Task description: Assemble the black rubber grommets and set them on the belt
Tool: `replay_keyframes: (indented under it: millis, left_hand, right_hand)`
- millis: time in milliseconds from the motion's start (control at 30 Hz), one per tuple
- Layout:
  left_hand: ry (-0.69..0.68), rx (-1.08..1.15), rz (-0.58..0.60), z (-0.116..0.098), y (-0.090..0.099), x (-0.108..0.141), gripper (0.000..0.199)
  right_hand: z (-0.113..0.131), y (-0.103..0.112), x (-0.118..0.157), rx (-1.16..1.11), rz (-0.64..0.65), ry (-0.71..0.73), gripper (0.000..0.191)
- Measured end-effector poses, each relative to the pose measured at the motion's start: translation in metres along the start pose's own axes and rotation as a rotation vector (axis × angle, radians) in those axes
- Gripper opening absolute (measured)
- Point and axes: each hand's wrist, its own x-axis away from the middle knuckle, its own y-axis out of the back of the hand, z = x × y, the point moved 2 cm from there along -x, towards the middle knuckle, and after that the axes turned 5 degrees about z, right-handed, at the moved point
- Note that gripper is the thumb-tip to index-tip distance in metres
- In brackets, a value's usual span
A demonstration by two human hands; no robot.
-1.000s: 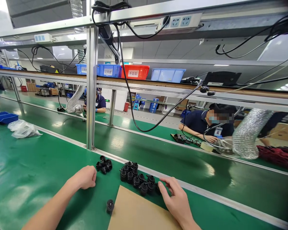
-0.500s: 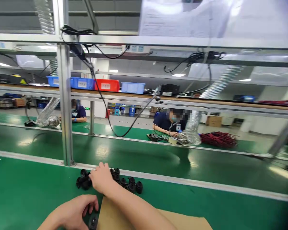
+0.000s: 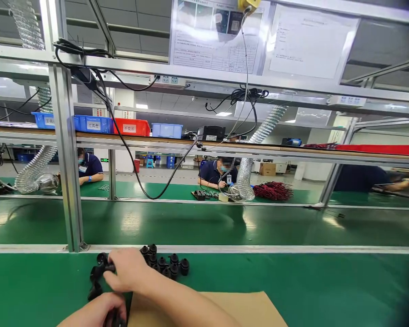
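My right hand (image 3: 127,269) reaches across to the left, its thumb and fingers closed round a small black part (image 3: 109,268) among other black parts. Just below it, at the bottom edge, my left hand (image 3: 107,309) has its fingers curled on a dark piece (image 3: 117,320), mostly hidden. Several round black parts (image 3: 173,268) stand in a cluster right of my right hand. Another black part (image 3: 95,291) lies between the cluster's left end and my left hand. Under my right forearm lies a brown cardboard sheet (image 3: 238,304) on the green mat (image 3: 327,290).
A metal post (image 3: 68,159) rises from the bench's back rail (image 3: 225,249). Beyond it, black cable (image 3: 150,196) hangs from the frame. Blue bins (image 3: 167,131) and a red bin (image 3: 131,127) sit on a shelf. Across the line, people (image 3: 211,175) work near red-black wires (image 3: 273,190).
The view has swung right and levelled. My right hand now pinches a black part at the left of the group. My left hand has closed in under it, and a black part now lies above it.
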Motion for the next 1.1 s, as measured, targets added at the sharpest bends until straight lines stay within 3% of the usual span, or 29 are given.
replay_keyframes:
  millis: [67, 167, 233, 333, 467, 567, 667, 833, 967, 1100]
  left_hand:
    - [-0.006, 0.041, -0.043, 0.004, 0.002, 0.001, 0.051]
    - [-0.064, 0.156, -0.103, 0.000, 0.002, 0.001, 0.047]
    - [-0.138, 0.281, -0.137, -0.011, -0.003, -0.001, 0.042]
    - [-0.234, 0.501, -0.197, -0.037, -0.021, -0.009, 0.032]
    - [-0.311, 0.728, -0.221, -0.064, -0.055, -0.023, 0.021]
    - [-0.327, 0.792, -0.236, -0.069, -0.072, -0.029, 0.025]
    - [-0.308, 0.825, -0.258, -0.066, -0.078, -0.033, 0.027]
    - [-0.292, 0.844, -0.339, -0.060, -0.079, -0.037, 0.039]
    - [-0.348, 0.815, -0.413, -0.058, -0.078, -0.036, 0.043]
    - [-0.380, 0.790, -0.426, -0.061, -0.073, -0.032, 0.037]
  right_hand:
    - [-0.009, 0.010, 0.028, -0.193, -0.072, -0.018, 0.040]
    - [-0.030, 0.015, 0.075, -0.515, -0.049, -0.021, 0.044]
    - [-0.048, 0.010, 0.104, -0.717, 0.003, -0.037, 0.064]
    - [-0.075, -0.006, 0.139, -0.978, -0.001, -0.085, 0.081]
    - [-0.098, -0.027, 0.166, -1.419, -0.161, -0.148, 0.073]
    - [-0.101, -0.031, 0.172, -1.431, -0.250, -0.134, 0.061]
    - [-0.101, -0.030, 0.173, -1.406, -0.301, -0.125, 0.060]
    - [-0.105, -0.039, 0.172, -1.452, -0.313, -0.182, 0.057]
    - [-0.104, -0.040, 0.173, -1.490, -0.249, -0.148, 0.050]
    - [-0.096, -0.029, 0.179, -1.256, -0.287, -0.066, 0.042]
